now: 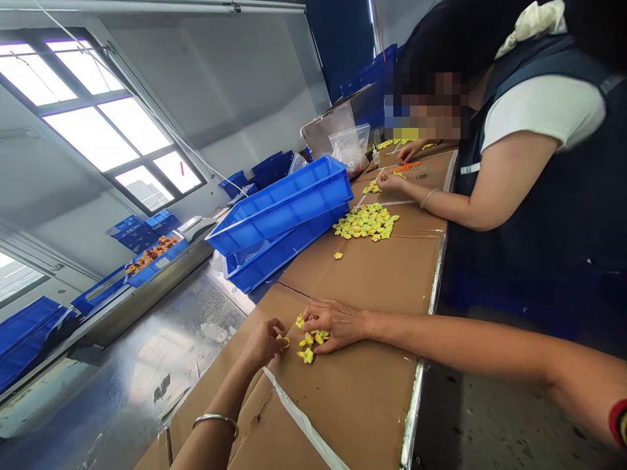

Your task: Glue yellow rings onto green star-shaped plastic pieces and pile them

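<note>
My left hand [264, 343] comes up from the bottom of the view, pinching a small yellow piece [285, 341] between thumb and fingers. A metal bangle [215, 423] circles that wrist. My right hand [336, 324] reaches in from the right, its spread fingers resting on a small cluster of yellow pieces [308, 343]. Both hands are over a brown cardboard-covered table [353, 398]. Farther along, a co-worker's hands [392, 182] work near a larger heap of yellow pieces [366, 222] and some orange pieces [406, 167].
Stacked blue plastic crates [281, 222] stand on the table's far edge. Beyond them is a lower stainless steel surface [147, 352] with blue trays [151, 258] holding orange-brown pieces. A plastic bag [350, 147] and metal box [330, 124] stand farther along.
</note>
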`<state>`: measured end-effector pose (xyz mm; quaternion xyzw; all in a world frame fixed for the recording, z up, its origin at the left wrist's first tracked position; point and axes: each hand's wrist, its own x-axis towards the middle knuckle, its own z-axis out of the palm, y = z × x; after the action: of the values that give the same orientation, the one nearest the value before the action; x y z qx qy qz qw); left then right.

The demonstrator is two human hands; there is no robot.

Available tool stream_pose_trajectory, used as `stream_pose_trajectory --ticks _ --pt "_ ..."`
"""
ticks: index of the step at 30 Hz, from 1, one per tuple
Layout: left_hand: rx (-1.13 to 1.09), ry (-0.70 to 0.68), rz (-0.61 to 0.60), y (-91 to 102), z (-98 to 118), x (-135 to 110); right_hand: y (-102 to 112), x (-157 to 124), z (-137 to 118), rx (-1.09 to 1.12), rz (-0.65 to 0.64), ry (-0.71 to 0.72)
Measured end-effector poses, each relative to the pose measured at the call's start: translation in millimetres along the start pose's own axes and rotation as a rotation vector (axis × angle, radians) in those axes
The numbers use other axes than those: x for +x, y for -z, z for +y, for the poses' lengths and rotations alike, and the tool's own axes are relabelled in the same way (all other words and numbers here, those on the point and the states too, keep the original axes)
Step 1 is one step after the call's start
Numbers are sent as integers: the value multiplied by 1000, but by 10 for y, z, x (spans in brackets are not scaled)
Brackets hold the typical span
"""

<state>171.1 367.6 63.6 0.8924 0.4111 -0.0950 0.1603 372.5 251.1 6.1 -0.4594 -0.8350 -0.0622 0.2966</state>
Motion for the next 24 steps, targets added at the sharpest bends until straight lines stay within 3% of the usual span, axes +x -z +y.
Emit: stream_pose_trajectory --ticks 9,16,24 --pt "64 -336 -14 54 365 225 41 -55 16 -5 -16 -68" --pt "104 -289 46 -30 339 266 26 -46 17 4 -18 -86" --pt "-37 -252 -14 65 291 95 63 -37 -18 22 -23 -107"
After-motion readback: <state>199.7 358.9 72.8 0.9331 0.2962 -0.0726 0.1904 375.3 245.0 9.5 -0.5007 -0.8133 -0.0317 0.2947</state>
